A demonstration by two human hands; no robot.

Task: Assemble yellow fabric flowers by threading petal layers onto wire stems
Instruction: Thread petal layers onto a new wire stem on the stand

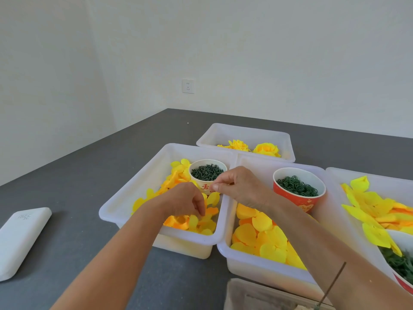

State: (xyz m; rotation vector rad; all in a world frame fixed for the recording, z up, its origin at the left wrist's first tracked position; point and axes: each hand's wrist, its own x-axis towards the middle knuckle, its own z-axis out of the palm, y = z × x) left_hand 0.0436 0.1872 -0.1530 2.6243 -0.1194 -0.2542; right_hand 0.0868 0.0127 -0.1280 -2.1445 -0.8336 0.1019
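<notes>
Fingers (201,209) of left hand (185,199) curling down, pinching at yellow petals (201,224) lying in left bin (125,198). Right hand (237,186) hovering beside white cup (206,173) of green bits, fingertips pinched together; whether holding anything, cannot tell. Finished flowers (252,146) sitting in far bin (245,133).

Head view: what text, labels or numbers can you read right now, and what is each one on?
"舌": red character on the white cup of green bits; the print below it is hidden by the right hand.
Red cup: pale print low on its side, too blurred to read.
White lid on the table: raised marks near its far end, not legible.
Wall socket: no text visible.
</notes>
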